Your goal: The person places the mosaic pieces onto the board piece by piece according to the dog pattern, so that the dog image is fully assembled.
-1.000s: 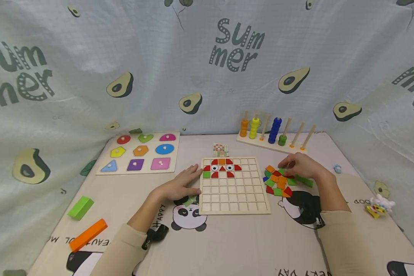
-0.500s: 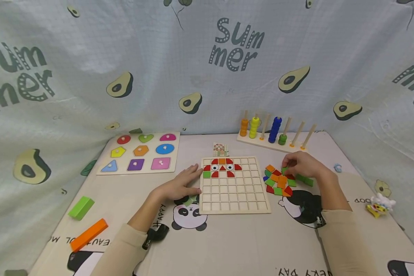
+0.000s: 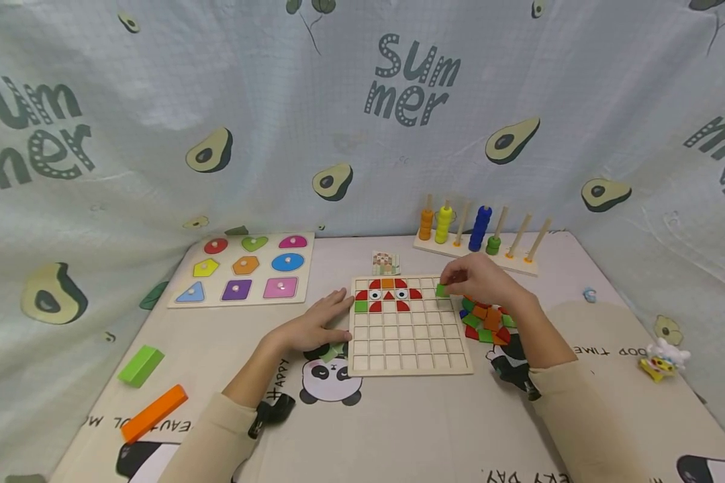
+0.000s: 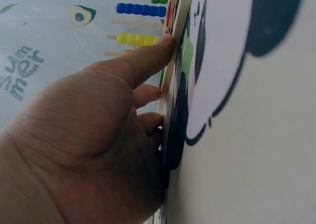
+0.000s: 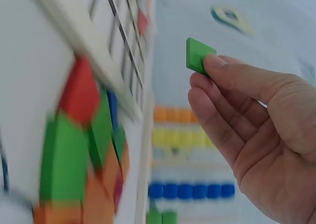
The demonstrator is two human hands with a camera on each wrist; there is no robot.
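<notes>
Between thumb and fingers my right hand [image 3: 480,276] pinches a green square tile [image 5: 196,55], held above the upper right of the wooden grid board [image 3: 411,367]. Red, orange and white eye pieces fill part of the board's top rows, and one green tile [image 3: 361,306] sits at its left edge. My left hand [image 3: 317,322] rests with straight fingers against the board's left edge; in the left wrist view its thumb [image 4: 153,58] touches that edge. A loose pile of coloured tiles [image 3: 488,322] lies just right of the board, partly under my right hand.
A shape puzzle board [image 3: 260,268] lies at the back left, and a bead stacker [image 3: 459,249] stands at the back right. A small picture card [image 3: 386,263] is behind the grid. Green [image 3: 141,365] and orange blocks [image 3: 154,413] lie left; a small toy [image 3: 664,360] sits far right.
My right hand has lifted a green tile from the pile and carried it left, over the board's upper right. My left hand has stayed in place.
</notes>
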